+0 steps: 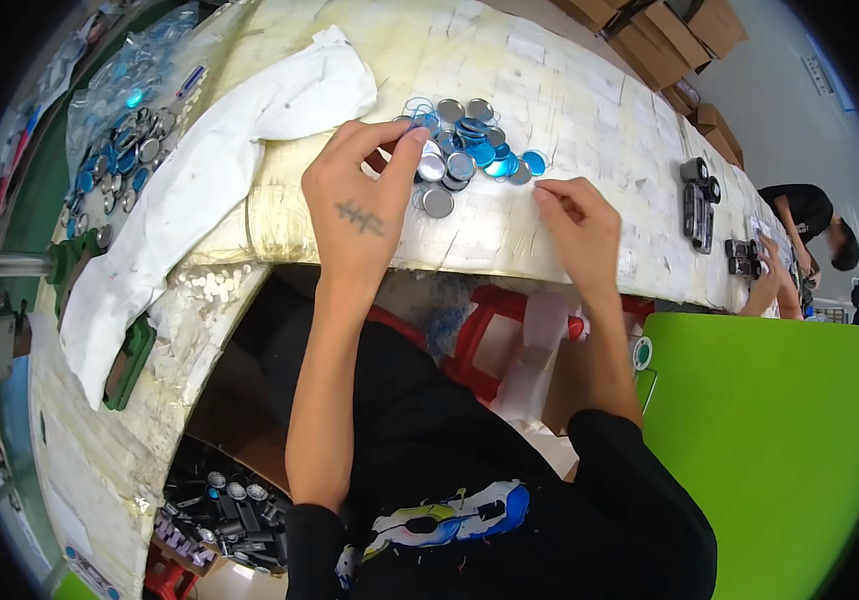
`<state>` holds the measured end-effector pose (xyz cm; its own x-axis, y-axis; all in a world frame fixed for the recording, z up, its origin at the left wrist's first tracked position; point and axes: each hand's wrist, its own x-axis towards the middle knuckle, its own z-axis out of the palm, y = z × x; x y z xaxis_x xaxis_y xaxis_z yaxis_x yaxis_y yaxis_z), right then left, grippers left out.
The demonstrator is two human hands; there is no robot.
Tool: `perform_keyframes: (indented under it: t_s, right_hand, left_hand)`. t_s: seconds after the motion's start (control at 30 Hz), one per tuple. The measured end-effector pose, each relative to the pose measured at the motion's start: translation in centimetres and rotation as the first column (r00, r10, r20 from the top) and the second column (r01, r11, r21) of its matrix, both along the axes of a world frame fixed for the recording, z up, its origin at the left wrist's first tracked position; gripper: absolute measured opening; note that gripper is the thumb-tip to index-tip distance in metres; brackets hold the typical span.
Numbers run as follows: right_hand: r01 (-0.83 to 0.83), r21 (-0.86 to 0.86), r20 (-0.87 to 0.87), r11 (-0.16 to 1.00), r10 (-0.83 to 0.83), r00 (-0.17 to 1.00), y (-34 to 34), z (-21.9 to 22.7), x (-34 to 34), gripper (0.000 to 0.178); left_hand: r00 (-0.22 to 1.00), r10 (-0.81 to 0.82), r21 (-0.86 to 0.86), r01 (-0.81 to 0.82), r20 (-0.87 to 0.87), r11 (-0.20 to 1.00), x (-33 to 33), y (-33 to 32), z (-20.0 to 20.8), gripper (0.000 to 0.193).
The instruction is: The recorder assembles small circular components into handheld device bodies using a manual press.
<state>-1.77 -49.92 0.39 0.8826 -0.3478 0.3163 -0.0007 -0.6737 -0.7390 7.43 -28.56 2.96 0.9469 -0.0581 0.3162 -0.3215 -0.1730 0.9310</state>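
White cloth sleeve (214, 190) lies left of my fingers, perhaps to free working room. Left hand (357, 195): thumb and index close together; cannot tell if pinching. Blue-and-silver discs (484, 153) heap between both hands, presumably for easy reach. Right hand (581, 232): fingertips bunched beside heap; grip unclear.

- Site appeared to be an assembly workshop.
- Small metal discs (484, 154) lay heaped on a long, taped-over workbench (589, 110).
- Cardboard boxes (649, 50) stood beyond; a co-worker (797, 208) was farther along, at right.
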Motion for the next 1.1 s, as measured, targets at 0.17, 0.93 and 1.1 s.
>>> perform_keyframes:
  t_s: [0.17,0.93,1.1]
  right_hand:
    - [-0.087,0.334,-0.381,0.939,0.219,0.898,-1.7,4.8,-4.0,0.013]
    - [-0.413,-0.334,-0.310,0.847,0.316,0.897,2.4,3.2,8.9,0.024]
    - [-0.448,-0.375,-0.217,0.812,0.393,0.894,2.6,2.3,9.3,0.017]
  left_hand:
    - [0.966,-0.245,-0.028,0.244,-0.084,0.969,-6.2,0.5,1.3,0.010]
    - [0.775,-0.359,0.355,0.578,-0.520,0.735,-14.4,-0.8,-22.0,0.045]
    - [0.796,-0.353,0.375,0.560,-0.492,0.739,-14.4,-0.6,-21.5,0.044]
